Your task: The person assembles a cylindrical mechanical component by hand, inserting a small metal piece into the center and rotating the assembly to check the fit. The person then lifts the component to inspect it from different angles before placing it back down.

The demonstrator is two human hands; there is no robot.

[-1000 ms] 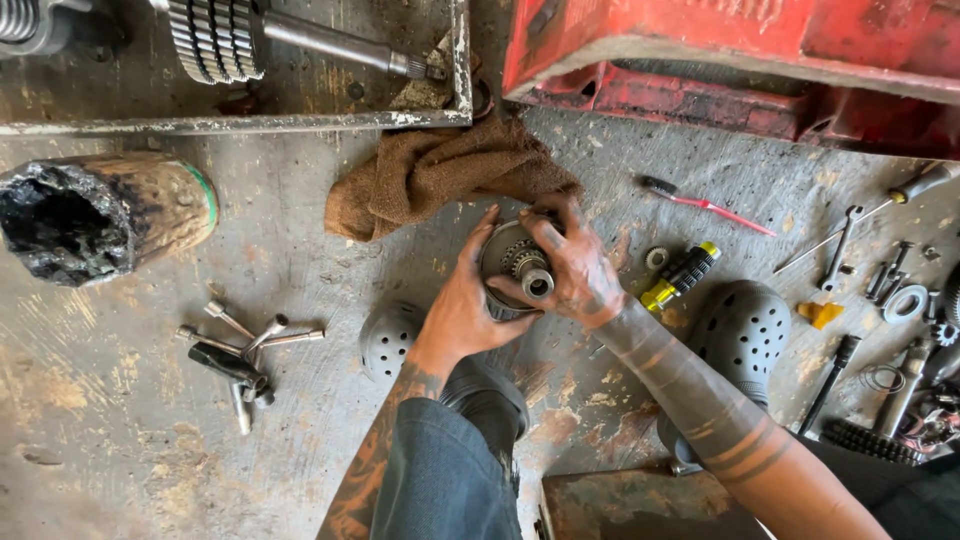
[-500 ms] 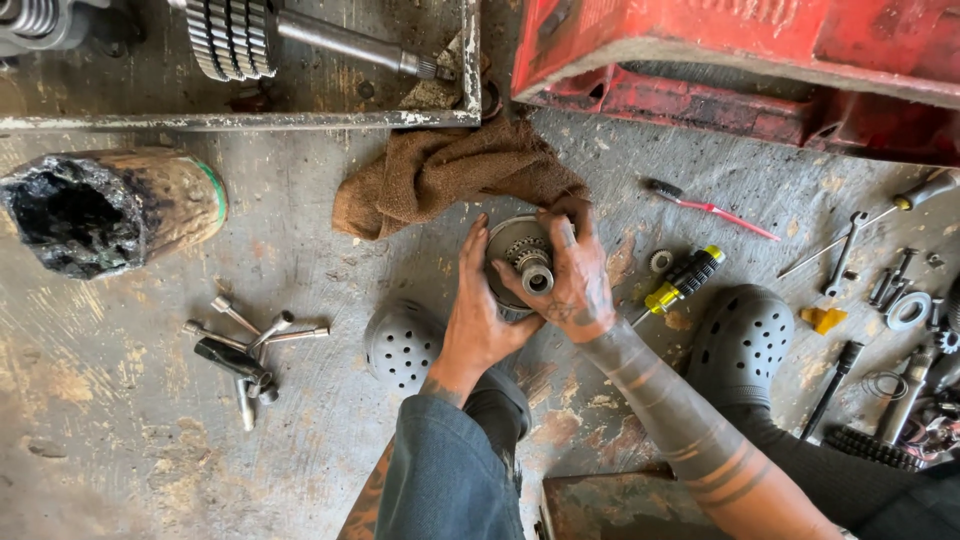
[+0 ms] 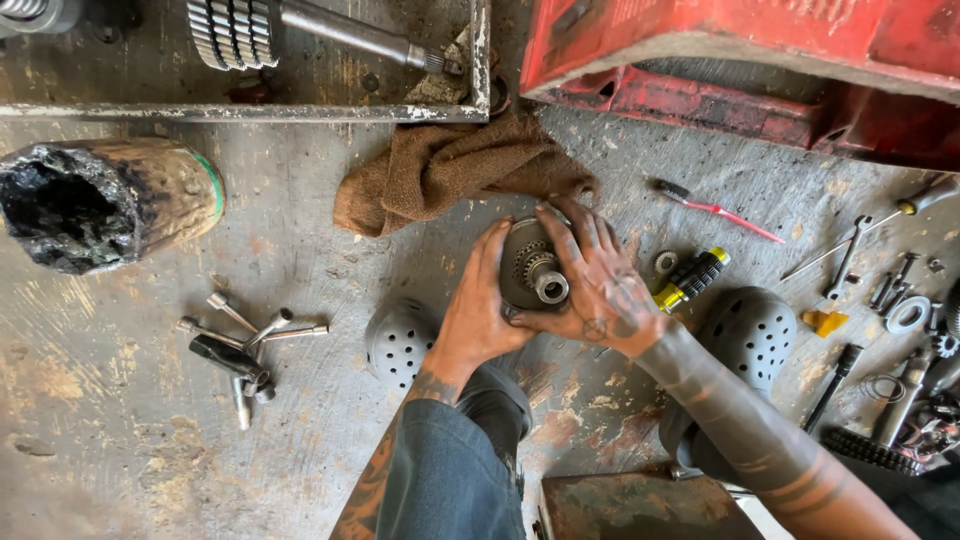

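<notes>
While both hands (image 3: 545,300) clasp round gear assembly (image 3: 530,270), shaft end points up at camera.

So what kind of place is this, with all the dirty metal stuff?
Probably a mechanic's workshop floor: both hands hold a greasy gear part, with sockets and a screwdriver scattered about.
</notes>
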